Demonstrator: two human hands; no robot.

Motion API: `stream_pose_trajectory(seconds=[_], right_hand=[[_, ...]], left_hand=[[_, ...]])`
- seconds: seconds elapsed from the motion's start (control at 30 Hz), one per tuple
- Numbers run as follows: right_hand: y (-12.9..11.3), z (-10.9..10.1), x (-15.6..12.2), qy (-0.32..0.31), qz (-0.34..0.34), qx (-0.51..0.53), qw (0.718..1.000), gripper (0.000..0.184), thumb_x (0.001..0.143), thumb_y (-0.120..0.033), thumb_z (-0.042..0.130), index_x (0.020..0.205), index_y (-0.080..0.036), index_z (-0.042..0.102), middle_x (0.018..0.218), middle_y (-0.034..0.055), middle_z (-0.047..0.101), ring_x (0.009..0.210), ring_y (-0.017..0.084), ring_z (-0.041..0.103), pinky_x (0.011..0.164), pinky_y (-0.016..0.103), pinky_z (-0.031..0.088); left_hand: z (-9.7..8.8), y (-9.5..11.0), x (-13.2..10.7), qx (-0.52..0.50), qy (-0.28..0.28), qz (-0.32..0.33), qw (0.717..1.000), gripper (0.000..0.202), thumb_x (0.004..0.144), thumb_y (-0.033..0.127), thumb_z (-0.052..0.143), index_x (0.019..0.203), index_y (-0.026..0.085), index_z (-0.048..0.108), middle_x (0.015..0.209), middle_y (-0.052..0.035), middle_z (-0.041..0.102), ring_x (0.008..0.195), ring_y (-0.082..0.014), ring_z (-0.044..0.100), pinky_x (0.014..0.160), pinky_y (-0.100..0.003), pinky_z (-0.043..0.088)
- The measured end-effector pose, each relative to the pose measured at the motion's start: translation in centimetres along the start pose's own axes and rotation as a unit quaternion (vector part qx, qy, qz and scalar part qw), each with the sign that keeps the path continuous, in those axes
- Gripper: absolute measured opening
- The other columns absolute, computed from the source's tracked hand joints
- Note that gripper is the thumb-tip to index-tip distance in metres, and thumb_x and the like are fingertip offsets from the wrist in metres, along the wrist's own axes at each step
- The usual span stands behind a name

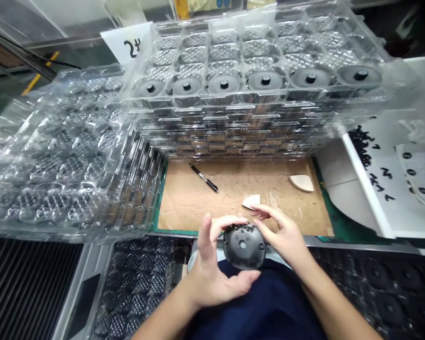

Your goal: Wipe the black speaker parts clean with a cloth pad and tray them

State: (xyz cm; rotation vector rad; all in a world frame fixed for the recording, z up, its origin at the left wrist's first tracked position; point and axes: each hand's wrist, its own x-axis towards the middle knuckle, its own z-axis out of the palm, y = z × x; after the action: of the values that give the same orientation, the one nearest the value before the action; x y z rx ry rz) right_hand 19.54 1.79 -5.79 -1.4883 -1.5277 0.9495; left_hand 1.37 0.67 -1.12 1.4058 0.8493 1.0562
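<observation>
Left side: a stack of clear, dimpled plastic trays (56,165) lined the left edge of the green worktop (347,226), walling off that side. Next, a black pen (203,178) lay slanted on a flat brown cardboard sheet (180,208), its left half otherwise bare. A taller stack of clear plastic trays (230,118), dark round parts in its top front row, closed the far edge.

Left hand (216,271): curled around a dark grey, round-cornered part (243,248), thumb at the near rim, a finger at the far rim. The part was off the worktop, just in front of its near edge. Right hand (286,236): half curled, fingertips at the part's far right rim; couldn't tell whether it gripped. Looked like a handling or checking step; next move seemed to call for a steady rim hold and clearance over the near edge.

A white wedge-shaped piece (251,201) sat just beyond the fingers, another white wedge (302,182) near the sheet's far right corner. A white open-topped bin (368,189) bounded the right edge.
</observation>
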Motion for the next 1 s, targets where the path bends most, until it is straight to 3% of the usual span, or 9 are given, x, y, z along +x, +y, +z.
stream_pose_trajectory(seconds=[0.1,0.2,0.3,0.43,0.57,0.7,0.83,1.0], right_hand=[[-0.8,-0.9,-0.4,0.029,0.021,0.044,0.998,0.017,0.083,-0.025,0.06,0.099,-0.02,0.066,0.089,0.0061,0.067,0.079,0.018,0.061,0.074,0.035,0.053],[-2.3,-1.4,-0.5,0.042,0.065,0.179,0.981,0.013,0.08,-0.029,0.068,0.09,-0.021,0.068,0.083,0.0042,0.067,0.074,0.016,0.061,0.068,0.029,0.054],[-3.7,-1.9,0.0,-0.061,0.106,0.302,0.946,0.017,0.077,-0.027,0.072,0.093,-0.023,0.068,0.079,0.0015,0.068,0.074,0.014,0.064,0.068,0.024,0.054],[-4.9,-2.5,0.8,-0.227,0.155,0.36,0.892,0.013,0.076,-0.02,0.074,0.088,-0.023,0.069,0.078,-0.0029,0.068,0.073,0.008,0.064,0.07,0.018,0.05],[-5.3,-2.8,1.4,-0.288,0.185,0.391,0.854,0.012,0.072,-0.016,0.077,0.08,-0.019,0.069,0.071,-0.0042,0.067,0.067,0.006,0.062,0.065,0.016,0.047],[-5.4,-2.8,1.4,-0.32,0.203,0.44,0.814,0.013,0.071,-0.012,0.075,0.079,-0.018,0.066,0.07,-0.0039,0.068,0.064,0.006,0.063,0.064,0.016,0.048],[-5.2,-3.0,1.0,-0.305,0.228,0.431,0.818,0.017,0.069,-0.013,0.076,0.072,-0.016,0.06,0.069,-0.0029,0.067,0.063,0.007,0.063,0.063,0.016,0.048],[-3.7,-2.8,0.4,-0.255,0.241,0.408,0.843,0.025,0.064,-0.024,0.081,0.078,-0.016,0.061,0.07,0.0009,0.069,0.066,0.011,0.066,0.068,0.022,0.05]], left_hand=[[-0.3,0.0,0.2,0.078,-0.045,0.034,0.995,0.116,0.066,-0.001,0.071,0.139,0.052,-0.003,0.126,-0.0037,0.05,0.115,-0.0245,0.051,0.1,-0.044,0.039],[-0.5,0.0,0.4,0.101,-0.035,0.019,0.994,0.114,0.065,0.002,0.074,0.143,0.042,0.001,0.124,-0.0073,0.053,0.114,-0.0244,0.052,0.101,-0.041,0.037],[-0.7,-0.2,0.2,0.092,-0.025,-0.014,0.995,0.109,0.066,0.011,0.075,0.144,0.036,0.003,0.121,-0.0082,0.054,0.113,-0.0245,0.053,0.101,-0.039,0.037],[-0.9,-0.4,0.0,0.055,-0.032,-0.059,0.996,0.101,0.073,0.023,0.072,0.144,0.035,0.001,0.114,-0.0057,0.057,0.105,-0.0221,0.055,0.096,-0.036,0.038],[-0.9,-0.2,0.1,0.009,-0.047,-0.105,0.993,0.1,0.075,0.034,0.07,0.145,0.033,-0.002,0.108,-0.0044,0.06,0.102,-0.0221,0.056,0.094,-0.035,0.036],[-0.7,-0.1,0.4,-0.028,-0.069,-0.152,0.986,0.096,0.067,0.045,0.074,0.143,0.024,0.019,0.106,-0.0075,0.062,0.102,-0.0253,0.057,0.095,-0.036,0.035],[-0.4,-0.6,0.4,-0.054,-0.074,-0.157,0.983,0.113,0.064,0.046,0.076,0.145,0.025,0.001,0.107,-0.007,0.063,0.102,-0.0243,0.058,0.097,-0.039,0.034],[-0.2,-1.4,0.4,-0.011,-0.05,-0.103,0.993,0.108,0.067,0.04,0.076,0.142,0.032,-0.002,0.118,-0.0061,0.059,0.112,-0.0211,0.053,0.1,-0.037,0.034]])
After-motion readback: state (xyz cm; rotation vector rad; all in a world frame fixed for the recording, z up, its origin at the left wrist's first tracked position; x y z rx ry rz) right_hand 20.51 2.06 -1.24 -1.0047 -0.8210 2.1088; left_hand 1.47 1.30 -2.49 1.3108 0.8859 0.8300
